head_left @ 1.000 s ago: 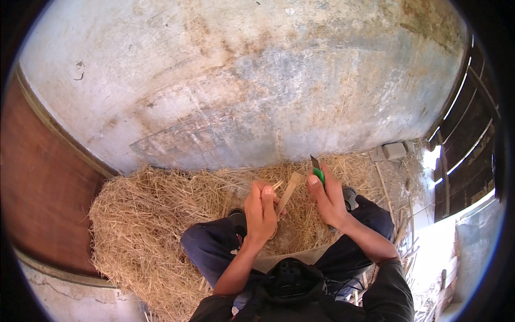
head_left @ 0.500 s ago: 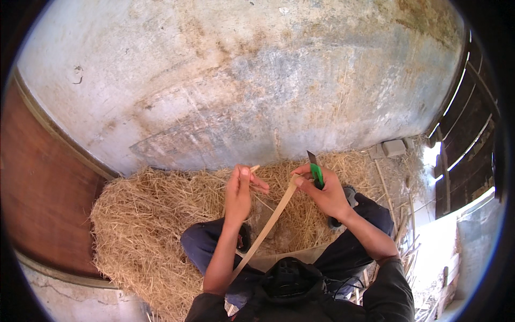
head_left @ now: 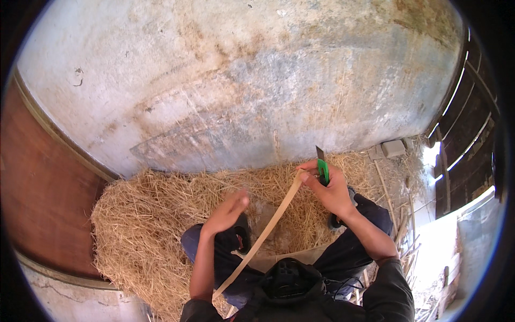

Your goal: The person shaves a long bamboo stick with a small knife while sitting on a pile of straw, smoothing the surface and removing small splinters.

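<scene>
My right hand (head_left: 331,188) pinches the upper end of a long, flat, pale bamboo strip (head_left: 268,228) between thumb and fingertips. The same hand carries a green-handled utility knife (head_left: 323,172), its dark blade pointing up and away from the strip. From that grip the strip slants down to the left, across my lap and past my left forearm. My left hand (head_left: 226,212) hovers apart from the strip, above my left knee and the straw. Its fingers reach toward the right, a little blurred, and nothing shows in them.
A thick heap of straw (head_left: 145,236) lies to the left and in front, against a stained plaster wall (head_left: 257,96). A brown wooden panel (head_left: 48,198) stands at the left. On the right are a grey brick (head_left: 394,148), thin sticks (head_left: 384,185) and dark slatted boards (head_left: 472,129).
My left hand has dropped toward me and left; the short pale piece it pinched no longer shows. My right hand has shifted slightly up and right with the strip and knife.
</scene>
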